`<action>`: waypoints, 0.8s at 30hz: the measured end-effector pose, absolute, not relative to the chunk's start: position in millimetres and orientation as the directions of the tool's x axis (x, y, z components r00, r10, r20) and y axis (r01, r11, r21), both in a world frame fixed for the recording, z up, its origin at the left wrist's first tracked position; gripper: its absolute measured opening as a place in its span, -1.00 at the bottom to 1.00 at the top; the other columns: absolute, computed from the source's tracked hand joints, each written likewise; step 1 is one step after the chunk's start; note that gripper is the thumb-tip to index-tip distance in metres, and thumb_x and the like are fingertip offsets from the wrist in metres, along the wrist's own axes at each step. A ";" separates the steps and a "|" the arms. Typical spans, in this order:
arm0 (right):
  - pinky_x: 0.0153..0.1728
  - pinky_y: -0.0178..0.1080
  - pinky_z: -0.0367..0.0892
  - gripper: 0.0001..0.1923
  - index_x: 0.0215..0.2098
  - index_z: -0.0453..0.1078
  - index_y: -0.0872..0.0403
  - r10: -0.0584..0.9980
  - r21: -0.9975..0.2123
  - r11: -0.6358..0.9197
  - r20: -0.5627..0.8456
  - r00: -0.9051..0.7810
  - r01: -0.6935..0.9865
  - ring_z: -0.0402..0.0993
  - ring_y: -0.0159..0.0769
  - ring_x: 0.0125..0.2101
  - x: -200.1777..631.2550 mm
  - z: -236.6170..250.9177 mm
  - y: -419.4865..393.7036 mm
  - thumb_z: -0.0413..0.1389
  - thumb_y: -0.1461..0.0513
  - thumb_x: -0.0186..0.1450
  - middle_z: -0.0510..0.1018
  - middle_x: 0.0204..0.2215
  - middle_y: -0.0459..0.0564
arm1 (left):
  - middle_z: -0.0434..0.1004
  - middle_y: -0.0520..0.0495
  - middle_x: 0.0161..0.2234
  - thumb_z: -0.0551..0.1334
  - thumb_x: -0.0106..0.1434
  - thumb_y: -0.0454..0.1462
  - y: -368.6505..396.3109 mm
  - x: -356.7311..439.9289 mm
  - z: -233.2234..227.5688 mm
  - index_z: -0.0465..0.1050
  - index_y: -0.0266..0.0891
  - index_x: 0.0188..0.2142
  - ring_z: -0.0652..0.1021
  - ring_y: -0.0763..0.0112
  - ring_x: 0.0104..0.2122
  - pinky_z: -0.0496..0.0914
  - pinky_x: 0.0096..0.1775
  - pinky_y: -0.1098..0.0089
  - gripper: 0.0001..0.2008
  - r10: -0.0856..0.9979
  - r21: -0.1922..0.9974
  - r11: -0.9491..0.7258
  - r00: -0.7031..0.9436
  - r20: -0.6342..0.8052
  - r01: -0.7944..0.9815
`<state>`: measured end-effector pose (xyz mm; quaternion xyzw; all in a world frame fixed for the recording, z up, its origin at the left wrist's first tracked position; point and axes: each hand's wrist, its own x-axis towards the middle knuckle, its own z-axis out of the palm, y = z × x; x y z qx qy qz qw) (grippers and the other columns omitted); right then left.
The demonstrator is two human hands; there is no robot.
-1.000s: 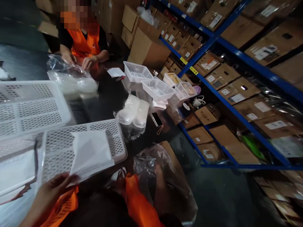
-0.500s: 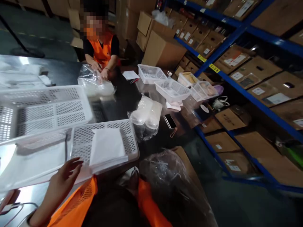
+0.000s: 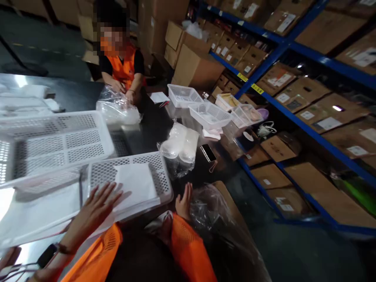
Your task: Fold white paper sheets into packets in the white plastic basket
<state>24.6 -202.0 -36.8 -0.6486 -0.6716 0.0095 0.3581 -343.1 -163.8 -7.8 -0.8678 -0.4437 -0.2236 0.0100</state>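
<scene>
The dark, glossy surface (image 3: 148,135) carries white perforated baskets (image 3: 168,185) at left and upper centre, a clear-bagged white bundle (image 3: 182,141) mid-frame, and a phone (image 3: 208,153) beside it.

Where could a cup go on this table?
Bare tabletop shows between the co-worker's plastic bag and the wrapped white bundle, and between that bag and the white pile. Crowded: left, with large baskets; far right, with small baskets.

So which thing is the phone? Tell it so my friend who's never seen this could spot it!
Find the big dark table, then the clear bag of white things on it. The phone lies just right of that bag, beyond the person's right hand. Unlike the pale bag, it has a black screen and a thin strap at one end.
</scene>
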 end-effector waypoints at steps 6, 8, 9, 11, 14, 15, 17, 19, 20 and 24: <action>0.29 0.12 0.06 -0.51 0.17 0.31 -0.14 0.454 -0.183 0.890 0.288 -0.843 0.417 0.16 -0.23 0.29 -6.2 6.5 -102.2 0.03 0.36 0.32 0.38 0.22 -0.01 | 0.24 0.01 0.31 0.03 0.33 -0.47 -138.9 -328.9 15.8 0.06 0.09 0.34 0.21 0.27 0.31 -0.04 0.34 0.11 -0.34 0.606 0.043 -0.776 0.726 0.325 0.629; 0.28 0.05 0.09 -0.52 0.19 0.31 -0.11 0.324 -0.195 0.940 0.254 -0.911 0.280 0.17 -0.29 0.28 -22.7 16.4 -84.5 -0.02 0.38 0.35 0.37 0.22 -0.01 | 0.26 -0.04 0.30 0.06 0.35 -0.43 -131.6 -328.3 17.1 0.05 0.02 0.35 0.24 0.28 0.30 0.03 0.32 0.15 -0.38 0.552 0.050 -0.821 0.770 0.321 0.568; 0.28 0.01 0.11 -0.54 0.18 0.32 -0.07 0.276 -0.208 0.951 0.236 -0.932 0.229 0.18 -0.31 0.27 -28.7 19.4 -78.7 -0.02 0.37 0.36 0.38 0.22 0.00 | 0.28 -0.07 0.29 0.06 0.35 -0.42 -129.3 -329.4 16.0 0.05 0.00 0.35 0.26 0.28 0.29 0.07 0.31 0.17 -0.38 0.532 0.057 -0.837 0.787 0.314 0.544; 0.28 -0.04 0.13 -0.58 0.14 0.36 -0.02 0.227 -0.244 0.953 0.184 -0.956 0.179 0.20 -0.32 0.26 -35.2 22.2 -72.4 0.00 0.35 0.35 0.40 0.20 0.03 | 0.29 -0.10 0.28 0.07 0.33 -0.45 -128.0 -333.3 11.1 0.06 0.00 0.34 0.29 0.27 0.28 0.12 0.29 0.18 -0.36 0.525 0.070 -0.846 0.804 0.279 0.528; 0.27 -0.08 0.14 -0.56 0.12 0.40 -0.02 0.256 -0.321 0.922 0.084 -0.963 0.217 0.20 -0.30 0.26 -36.1 22.8 -72.2 0.06 0.37 0.29 0.39 0.20 0.02 | 0.31 -0.12 0.27 0.10 0.33 -0.43 -132.9 -338.4 0.9 0.10 0.10 0.32 0.31 0.24 0.26 0.11 0.28 0.11 -0.37 0.573 0.075 -0.816 0.784 0.240 0.573; 0.27 -0.07 0.13 -0.54 0.10 0.42 -0.02 0.274 -0.353 0.904 0.050 -0.960 0.240 0.20 -0.28 0.26 -36.1 23.0 -73.1 0.08 0.38 0.26 0.39 0.20 0.03 | 0.32 -0.12 0.26 0.11 0.34 -0.41 -135.4 -338.8 -2.4 0.12 0.12 0.31 0.32 0.23 0.26 0.09 0.29 0.07 -0.39 0.585 0.080 -0.807 0.775 0.238 0.585; 0.28 -0.05 0.11 -0.54 0.08 0.44 -0.03 0.301 -0.412 0.864 -0.041 -0.953 0.290 0.19 -0.26 0.27 -37.3 23.6 -74.3 0.10 0.40 0.24 0.39 0.20 0.02 | 0.34 -0.12 0.25 0.12 0.36 -0.36 -140.0 -337.5 -7.9 0.15 0.16 0.29 0.33 0.21 0.25 0.02 0.30 -0.02 -0.43 0.598 0.094 -0.798 0.764 0.242 0.595; 0.29 -0.04 0.08 -0.56 0.07 0.46 -0.05 0.317 -0.445 0.823 -0.157 -0.935 0.354 0.16 -0.26 0.28 -39.3 23.6 -74.1 0.10 0.39 0.25 0.37 0.21 0.00 | 0.34 -0.12 0.25 0.13 0.37 -0.34 -143.2 -334.4 -11.4 0.17 0.18 0.28 0.33 0.20 0.25 -0.06 0.31 -0.10 -0.45 0.615 0.118 -0.786 0.752 0.238 0.606; 0.29 -0.03 0.07 -0.57 0.07 0.46 -0.06 0.322 -0.450 0.809 -0.200 -0.926 0.378 0.14 -0.26 0.29 -39.7 23.1 -73.8 0.09 0.38 0.27 0.36 0.22 -0.01 | 0.34 -0.12 0.25 0.13 0.36 -0.34 -144.1 -332.7 -12.4 0.19 0.18 0.26 0.33 0.19 0.25 -0.10 0.31 -0.12 -0.46 0.625 0.133 -0.779 0.745 0.232 0.612; 0.27 -0.02 0.12 -0.64 0.07 0.46 0.00 0.343 -0.498 0.804 -0.060 -0.937 0.326 0.22 -0.24 0.26 -33.8 17.4 -78.1 0.03 0.31 0.36 0.43 0.18 0.07 | 0.29 -0.14 0.27 0.12 0.34 -0.35 -144.7 -328.7 -10.8 0.26 0.15 0.23 0.32 0.17 0.26 -0.18 0.30 -0.17 -0.48 0.668 0.228 -0.743 0.720 0.188 0.630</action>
